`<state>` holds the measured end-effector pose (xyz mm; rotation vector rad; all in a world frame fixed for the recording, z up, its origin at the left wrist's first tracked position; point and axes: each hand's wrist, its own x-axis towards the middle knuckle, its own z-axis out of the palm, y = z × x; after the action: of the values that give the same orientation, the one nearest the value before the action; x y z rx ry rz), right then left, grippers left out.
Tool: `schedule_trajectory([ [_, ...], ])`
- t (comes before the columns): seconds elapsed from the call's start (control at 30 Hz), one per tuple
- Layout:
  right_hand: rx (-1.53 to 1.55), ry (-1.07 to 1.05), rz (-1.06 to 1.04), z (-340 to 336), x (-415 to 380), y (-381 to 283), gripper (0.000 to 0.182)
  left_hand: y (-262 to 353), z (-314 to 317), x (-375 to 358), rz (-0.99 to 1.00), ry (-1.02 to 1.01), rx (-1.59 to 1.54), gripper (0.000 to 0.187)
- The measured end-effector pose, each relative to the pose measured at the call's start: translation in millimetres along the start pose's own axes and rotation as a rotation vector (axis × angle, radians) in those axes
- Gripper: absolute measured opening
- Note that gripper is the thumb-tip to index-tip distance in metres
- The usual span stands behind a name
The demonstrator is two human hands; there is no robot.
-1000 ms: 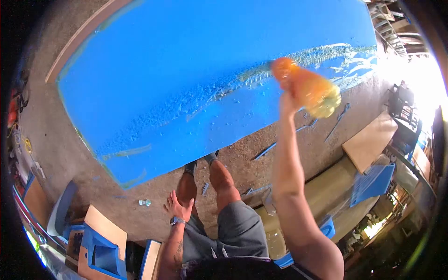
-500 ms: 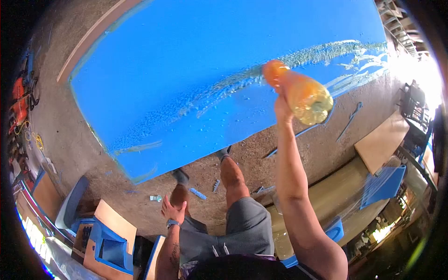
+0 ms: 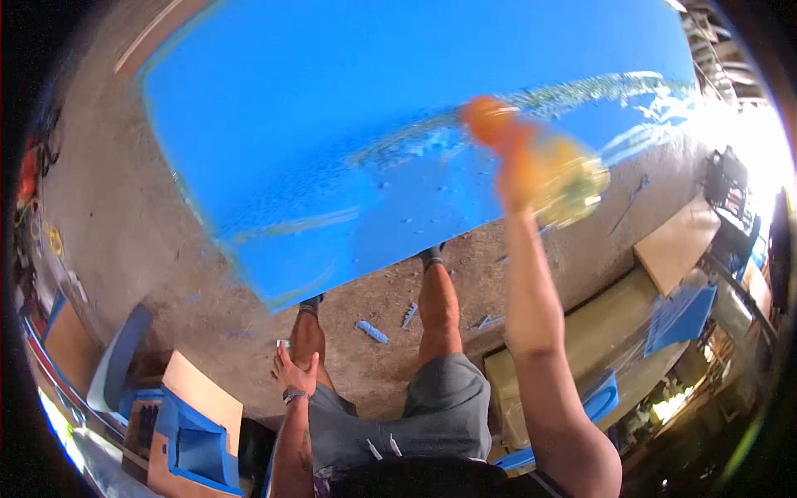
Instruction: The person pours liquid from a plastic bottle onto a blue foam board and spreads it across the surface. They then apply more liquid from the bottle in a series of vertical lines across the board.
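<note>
Gripping an orange bottle [image 3: 531,162], the right hand [image 3: 516,178] is held high on an outstretched arm — the bottle is tilted, cap end toward the blue sheet [image 3: 374,124] just beyond it. The left hand [image 3: 296,371] is laid flat on the left knee — fingers spread, holding nothing.

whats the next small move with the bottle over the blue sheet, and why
Probably carry on sweeping the tipped bottle in the right hand toward the near left end of the blue sheet. The wet trail runs only along its far part, and the left hand rests on the knee.
</note>
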<state>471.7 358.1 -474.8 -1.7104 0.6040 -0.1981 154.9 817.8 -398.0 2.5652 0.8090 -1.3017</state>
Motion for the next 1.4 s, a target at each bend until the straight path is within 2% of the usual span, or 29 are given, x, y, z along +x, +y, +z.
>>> schedule_trajectory([
  [0.07, -0.183, 0.228, -0.072, -2.3, 10.8, -8.0, 0.025, -9.4, -12.4, -0.1, 0.008, -0.042, 0.023, 0.093],
  [0.13, -0.154, 0.265, -0.088, 37.7, -23.3, -9.7, 0.025, -13.3, -12.0, 3.2, 0.033, -0.044, 0.016, 0.094],
  [0.23, 0.067, 0.032, -0.08, 134.7, -124.1, -11.3, 0.025, -19.7, -13.7, 5.0, 0.026, -0.054, -0.006, 0.094],
  [0.3, 0.083, -0.235, -0.142, 194.4, -183.0, -20.6, 0.025, -25.9, -11.6, 6.3, 0.029, -0.042, -0.026, 0.094],
  [0.37, 0.037, -0.467, -0.203, 220.5, -206.6, -24.2, 0.025, -27.3, -6.9, 10.4, 0.057, -0.027, -0.052, 0.095],
  [0.43, 0.137, -0.557, 0.073, 215.9, -199.4, -23.1, 0.024, -38.2, -4.5, 7.9, 0.058, 0.005, -0.079, 0.095],
  [0.47, 0.175, -0.502, 0.165, 198.1, -180.1, -22.6, 0.024, -43.0, -4.2, 6.1, 0.051, -0.009, -0.093, 0.095],
  [0.53, 0.209, -0.298, 0.183, 153.3, -127.2, -21.1, 0.024, -46.7, -9.1, 7.5, 0.026, -0.025, -0.124, 0.095],
  [0.63, -0.008, 0.048, -0.008, 119.3, -81.5, -32.1, 0.024, -52.3, -16.6, 6.4, 0.009, -0.081, -0.115, 0.096],
  [0.7, -0.037, 0.115, -0.053, 141.8, -105.5, -33.2, 0.024, -48.7, -25.6, 7.8, 0.001, -0.131, -0.102, 0.098],
  [0.77, 0.035, 0.037, -0.069, 187.6, -159.4, -32.5, 0.024, -50.5, -24.5, 10.1, -0.006, -0.146, -0.094, 0.099],
  [0.83, 0.109, -0.164, -0.086, 243.3, -222.2, -36.5, 0.024, -56.7, -22.7, 12.1, 0.007, -0.148, -0.104, 0.099],
  [0.87, 0.086, -0.293, -0.143, 267.2, -246.9, -41.1, 0.024, -57.5, -21.1, 12.4, 0.003, -0.135, -0.117, 0.098],
  [0.93, -0.05, -0.52, -0.404, 298.8, -274.9, -53.8, 0.024, -59.5, -20.4, 13.4, 0.007, -0.109, -0.14, 0.097],
  [1.0, -0.116, -0.651, -0.482, 297.7, -267.6, -54.9, 0.024, -60.4, -20.8, 14.8, 0.011, -0.078, -0.135, 0.096],
  [1.03, -0.147, -0.706, -0.474, 286.9, -263.4, -48.3, 0.026, -63.6, -21.8, 15.1, 0.012, -0.073, -0.136, 0.096],
  [1.07, 0.008, -0.649, -0.115, 263.3, -249.6, -43.1, 0.034, -65.8, -22.5, 15.5, 0.015, -0.069, -0.14, 0.096],
  [1.1, 0.285, -0.61, 0.246, 242.5, -230.4, -52.0, 0.034, -66.3, -22.9, 17.3, 0.019, -0.074, -0.167, 0.096],
  [1.17, 1.041, -0.547, 0.675, 208.2, -203.3, -98.3, 0.034, -71.4, -24.7, 16.9, 0.021, -0.084, -0.211, 0.097],
  [1.2, 1.118, -0.529, 0.693, 205.9, -203.0, -108.7, 0.035, -72.8, -22.7, 16.1, 0.016, -0.081, -0.221, 0.097],
  [1.33, 0.689, -0.341, 0.443, 220.2, -236.4, -36.4, 0.036, -71.2, -25.9, 19.6, 0.006, -0.077, -0.208, 0.097],
  [1.4, 0.213, -0.357, 0.35, 245.8, -272.0, -2.9, 0.037, -67.9, -20.1, 18.6, -0.001, -0.091, -0.14, 0.096],
])
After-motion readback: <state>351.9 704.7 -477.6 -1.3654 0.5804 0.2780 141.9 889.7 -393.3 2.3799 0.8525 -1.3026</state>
